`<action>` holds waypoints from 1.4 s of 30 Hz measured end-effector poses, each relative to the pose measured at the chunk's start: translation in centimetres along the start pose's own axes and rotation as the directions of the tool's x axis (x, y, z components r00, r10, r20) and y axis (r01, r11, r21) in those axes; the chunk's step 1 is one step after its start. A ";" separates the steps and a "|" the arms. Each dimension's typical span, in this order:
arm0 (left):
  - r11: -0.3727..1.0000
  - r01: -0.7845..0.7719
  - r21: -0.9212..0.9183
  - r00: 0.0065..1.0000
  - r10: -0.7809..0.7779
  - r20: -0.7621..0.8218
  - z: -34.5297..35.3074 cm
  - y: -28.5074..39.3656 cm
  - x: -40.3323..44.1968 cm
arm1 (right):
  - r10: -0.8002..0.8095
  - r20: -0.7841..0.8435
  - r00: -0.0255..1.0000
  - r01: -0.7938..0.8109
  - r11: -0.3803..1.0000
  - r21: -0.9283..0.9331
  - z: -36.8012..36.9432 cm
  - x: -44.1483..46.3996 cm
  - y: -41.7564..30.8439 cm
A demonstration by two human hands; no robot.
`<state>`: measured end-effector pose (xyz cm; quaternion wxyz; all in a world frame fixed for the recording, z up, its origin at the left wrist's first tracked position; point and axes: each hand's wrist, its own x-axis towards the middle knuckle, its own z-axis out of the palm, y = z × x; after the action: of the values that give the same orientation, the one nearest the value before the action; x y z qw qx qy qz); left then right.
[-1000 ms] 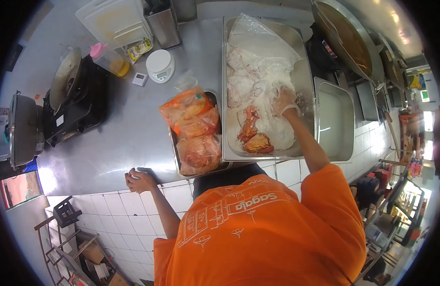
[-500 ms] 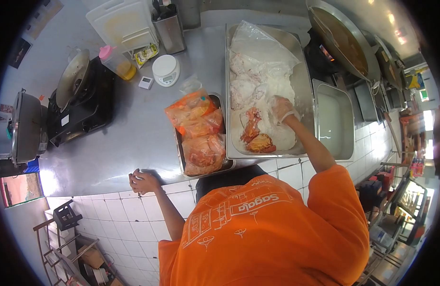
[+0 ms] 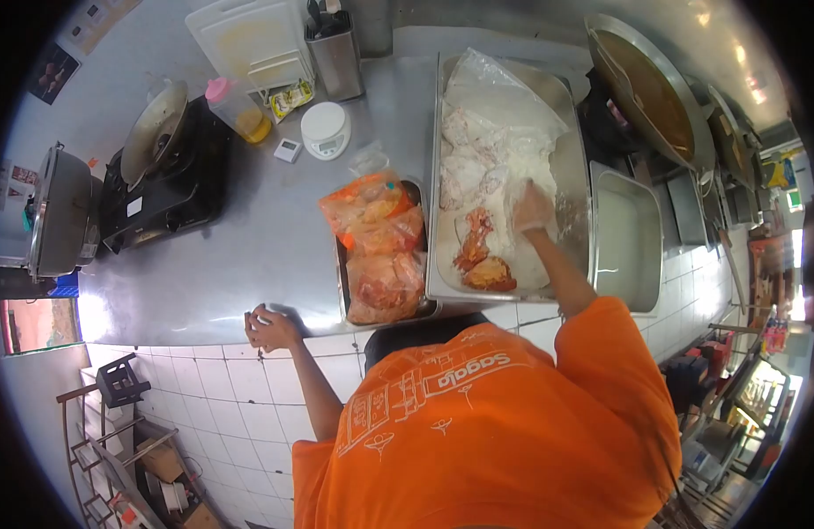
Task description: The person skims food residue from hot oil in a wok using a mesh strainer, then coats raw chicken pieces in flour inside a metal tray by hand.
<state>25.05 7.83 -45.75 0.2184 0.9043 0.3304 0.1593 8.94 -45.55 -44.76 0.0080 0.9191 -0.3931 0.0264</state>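
My right hand [image 3: 532, 210], in a clear plastic glove, is down in the white flour [image 3: 535, 154] inside a large steel pan [image 3: 579, 189]. Its fingers are partly buried and blurred. Just left of it lie reddish marinated meat pieces [image 3: 490, 275] on the flour. Flour-covered pieces [image 3: 464, 167] and a clear plastic bag [image 3: 504, 84] fill the pan's far left part. My left hand [image 3: 273, 330] rests at the steel table's front edge, fingers bent but apart, holding nothing visible. Between the hands, a smaller tray [image 3: 342, 273] carries plastic bags of raw marinated meat [image 3: 385, 286].
A pan of whitish liquid [image 3: 631, 234] adjoins the large pan's right side. A wide wok of brown oil [image 3: 645, 79] stands at back right. On the table are a white scale [image 3: 326, 130], a timer [image 3: 287, 150], a pink-lidded jug [image 3: 239, 115] and a black stove [image 3: 173, 189].
My right hand has shifted within the flour, its forearm now more upright. The view has moved slightly, so the table appears shifted right. My left hand stays at the edge.
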 end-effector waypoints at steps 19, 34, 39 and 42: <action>0.998 -0.009 -0.059 1.000 0.009 0.011 -0.4 -0.1 0.1 | -0.203 0.783 0.588 -0.327 0.826 0.460 -10.8 -8.2 -3.3; 0.999 -0.016 -0.042 1.000 0.016 0.015 -0.8 -0.1 -0.1 | -0.046 0.265 0.963 -0.030 0.961 0.276 -12.7 -3.7 1.1; 0.998 -0.018 -0.060 1.000 0.019 0.018 -0.6 -0.3 -0.1 | -0.278 -0.059 0.959 0.283 0.919 0.273 -7.7 -4.4 2.8; 0.997 -0.023 -0.070 1.000 0.025 0.019 -0.3 -0.5 0.1 | -0.518 0.054 0.853 0.500 0.844 0.195 -5.6 -5.8 3.7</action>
<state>24.71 8.30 -45.74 0.2511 0.9015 0.3116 0.1645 2.10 -43.73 -39.51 -0.0862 0.9876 -0.1309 0.0093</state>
